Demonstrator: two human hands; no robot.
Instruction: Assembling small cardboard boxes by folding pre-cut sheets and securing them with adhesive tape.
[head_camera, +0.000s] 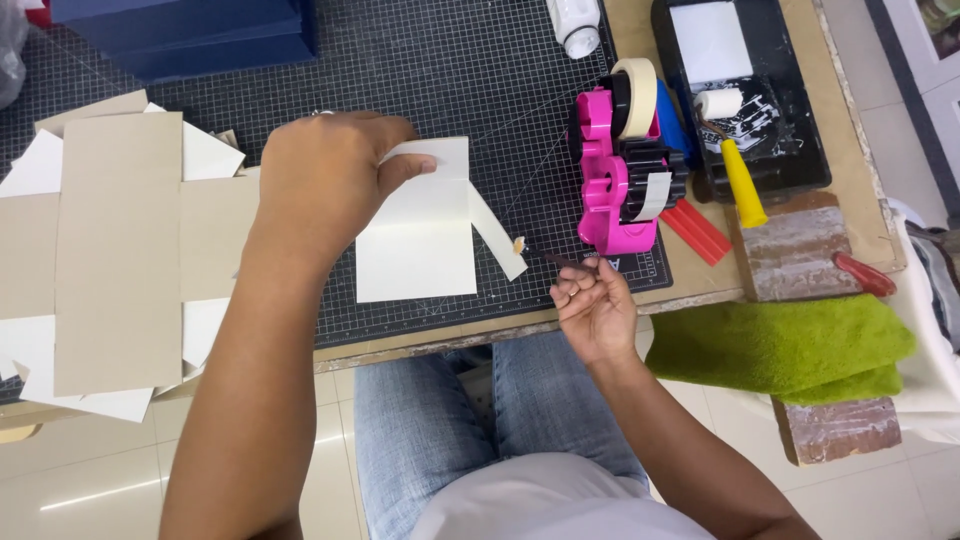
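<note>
My left hand (330, 180) presses down on a folded white card piece (420, 235) lying on the black gridded cutting mat (440, 70). Its fingers pinch the card's upper edge. A narrow white flap (497, 235) sticks out from the card's right side. My right hand (595, 305) is at the mat's front edge, closed on a thin dark tool (545, 255) whose light tip touches the end of the flap.
A pink tape dispenser (615, 185) with masking tape stands right of the card. Behind it are a black tray (740, 90) with a small yellow-handled roller (735, 150). Brown cardboard cutouts (120, 250) lie left. A green towel (780, 345) lies right.
</note>
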